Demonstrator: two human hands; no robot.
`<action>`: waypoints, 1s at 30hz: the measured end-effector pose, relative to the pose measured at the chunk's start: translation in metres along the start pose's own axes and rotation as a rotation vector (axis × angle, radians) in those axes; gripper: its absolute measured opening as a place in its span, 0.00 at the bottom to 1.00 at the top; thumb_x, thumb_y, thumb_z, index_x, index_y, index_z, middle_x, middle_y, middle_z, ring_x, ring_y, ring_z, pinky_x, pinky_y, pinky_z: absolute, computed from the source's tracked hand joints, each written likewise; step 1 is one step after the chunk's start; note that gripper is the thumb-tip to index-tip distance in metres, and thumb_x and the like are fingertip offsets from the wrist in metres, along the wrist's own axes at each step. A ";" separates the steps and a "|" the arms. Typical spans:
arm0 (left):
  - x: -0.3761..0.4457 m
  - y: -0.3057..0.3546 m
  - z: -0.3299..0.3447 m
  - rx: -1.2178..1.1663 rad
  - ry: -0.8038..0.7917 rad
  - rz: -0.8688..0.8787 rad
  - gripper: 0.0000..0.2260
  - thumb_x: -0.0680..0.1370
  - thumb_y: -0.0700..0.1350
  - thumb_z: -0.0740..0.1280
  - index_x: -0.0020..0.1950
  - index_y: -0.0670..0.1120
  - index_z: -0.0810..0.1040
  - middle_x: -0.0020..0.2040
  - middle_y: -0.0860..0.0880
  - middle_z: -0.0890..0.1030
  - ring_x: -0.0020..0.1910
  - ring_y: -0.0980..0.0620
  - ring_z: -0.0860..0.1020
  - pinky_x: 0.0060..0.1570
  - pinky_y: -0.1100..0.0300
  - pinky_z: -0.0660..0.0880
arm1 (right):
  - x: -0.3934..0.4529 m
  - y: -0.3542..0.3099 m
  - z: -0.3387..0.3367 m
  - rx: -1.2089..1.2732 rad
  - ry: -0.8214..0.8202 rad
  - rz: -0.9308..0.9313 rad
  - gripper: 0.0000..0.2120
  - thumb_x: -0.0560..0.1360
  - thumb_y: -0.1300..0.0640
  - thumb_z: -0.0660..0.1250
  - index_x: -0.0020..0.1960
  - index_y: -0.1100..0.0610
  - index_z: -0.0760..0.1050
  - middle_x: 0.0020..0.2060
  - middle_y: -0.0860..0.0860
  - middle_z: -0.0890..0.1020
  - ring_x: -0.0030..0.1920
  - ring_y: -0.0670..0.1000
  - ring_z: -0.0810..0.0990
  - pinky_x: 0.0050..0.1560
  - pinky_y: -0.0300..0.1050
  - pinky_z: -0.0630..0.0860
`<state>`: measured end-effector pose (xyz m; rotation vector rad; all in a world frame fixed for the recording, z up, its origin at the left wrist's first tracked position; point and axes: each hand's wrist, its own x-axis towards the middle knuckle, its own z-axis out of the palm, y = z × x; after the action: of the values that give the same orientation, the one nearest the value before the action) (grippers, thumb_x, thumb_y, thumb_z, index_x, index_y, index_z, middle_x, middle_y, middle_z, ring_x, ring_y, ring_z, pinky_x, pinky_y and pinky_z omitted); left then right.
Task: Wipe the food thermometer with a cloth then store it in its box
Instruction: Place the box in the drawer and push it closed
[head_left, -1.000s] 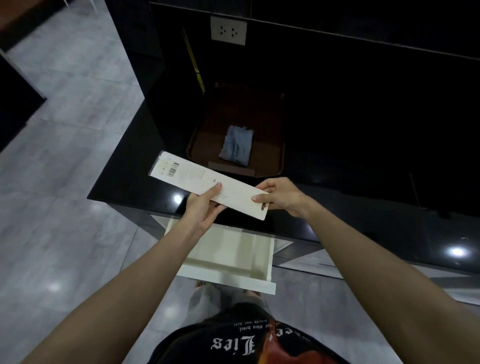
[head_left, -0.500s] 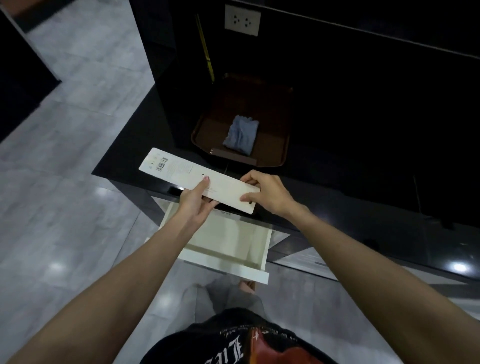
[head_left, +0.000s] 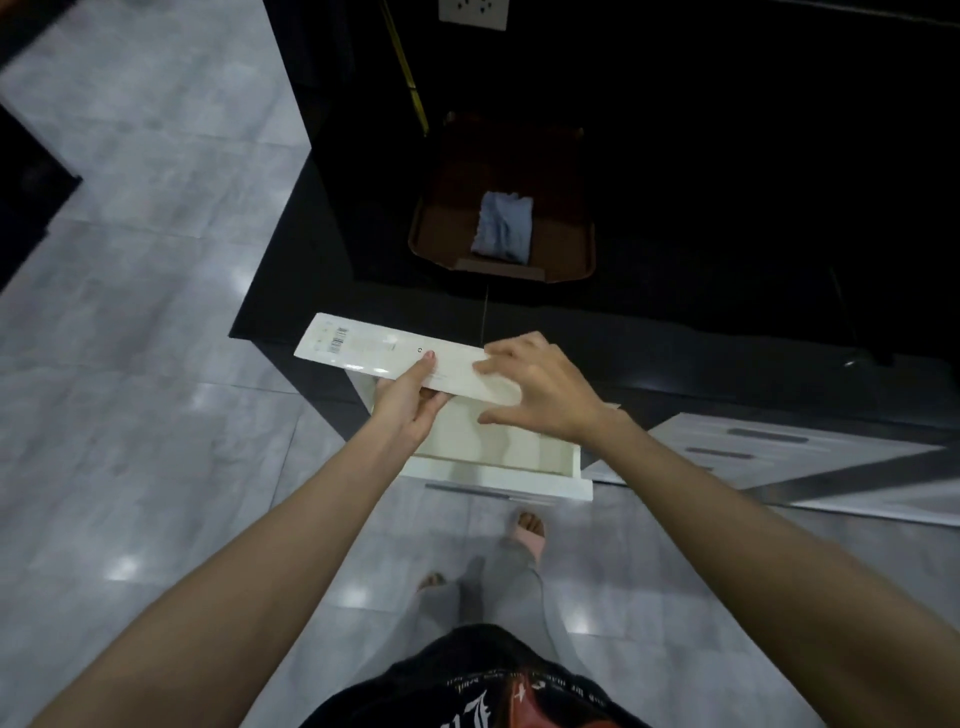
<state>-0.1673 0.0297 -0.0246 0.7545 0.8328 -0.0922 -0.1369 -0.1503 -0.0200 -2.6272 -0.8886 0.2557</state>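
Note:
A long flat white box (head_left: 374, 348) with a barcode at its left end hangs over the counter's front edge, above an open white drawer (head_left: 498, 470). My left hand (head_left: 410, 400) grips the box from below at its middle, thumb on top. My right hand (head_left: 540, 387) covers the box's right end with spread fingers resting on it. A folded blue-grey cloth (head_left: 504, 226) lies in a brown tray (head_left: 431, 244) farther back on the black counter (head_left: 311, 249). The thermometer itself is not visible.
The drawer sticks out from the cabinet toward my legs. A wall socket (head_left: 472, 13) sits on the dark back panel. Grey tiled floor (head_left: 135, 364) spreads to the left, and white cabinet fronts with dark handles (head_left: 769, 441) run to the right.
The box has come down and toward me, from over the counter to just above the open drawer. My right hand has slid from pinching the box's end to lying on top of it.

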 end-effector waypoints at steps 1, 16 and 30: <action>-0.001 0.000 -0.004 0.025 0.013 -0.002 0.09 0.76 0.34 0.67 0.54 0.42 0.74 0.49 0.43 0.80 0.52 0.45 0.80 0.46 0.49 0.80 | -0.004 -0.006 0.008 -0.114 0.008 -0.061 0.26 0.71 0.48 0.74 0.66 0.55 0.75 0.64 0.52 0.77 0.62 0.56 0.72 0.56 0.52 0.72; 0.039 -0.085 -0.116 1.262 -0.174 0.410 0.12 0.79 0.41 0.63 0.62 0.43 0.77 0.60 0.49 0.79 0.61 0.51 0.76 0.57 0.66 0.68 | -0.018 0.053 0.126 0.000 -0.022 0.473 0.17 0.76 0.68 0.62 0.58 0.54 0.80 0.51 0.54 0.81 0.51 0.59 0.80 0.47 0.47 0.71; 0.114 -0.141 -0.173 1.766 -0.321 0.825 0.18 0.81 0.51 0.54 0.68 0.46 0.70 0.66 0.48 0.73 0.72 0.47 0.64 0.73 0.40 0.54 | 0.041 0.124 0.227 0.211 -0.422 0.595 0.13 0.71 0.69 0.68 0.44 0.51 0.74 0.45 0.53 0.81 0.41 0.53 0.79 0.43 0.47 0.78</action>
<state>-0.2494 0.0598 -0.2601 2.5893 -0.1471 -0.1957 -0.0997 -0.1555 -0.2788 -2.6047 -0.1393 1.0206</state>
